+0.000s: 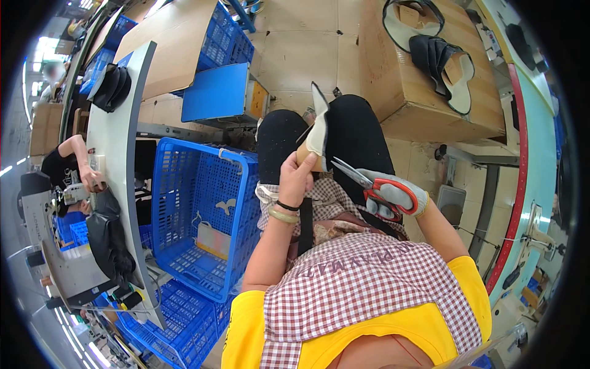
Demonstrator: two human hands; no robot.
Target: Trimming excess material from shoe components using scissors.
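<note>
My left hand (296,181), bare with a bracelet and a black band at the wrist, pinches a shoe upper (318,132) by its tan lower end. The upper is cream inside with a dark edge, and it stands up above my lap. Red-handled scissors (399,192) are in my right hand (388,206), which wears a grey glove. Their blades (353,172) point up and left toward the upper, slightly parted and just right of it. The fingers of my right hand are partly hidden behind the handles.
Black-and-cream shoe uppers (439,61) lie on a cardboard box (387,86) at the far right. Left of my legs stands a blue plastic crate (246,161) with scraps inside. Beyond a grey table (126,154), a co-worker's hand (92,178) rests at a sewing machine (74,194).
</note>
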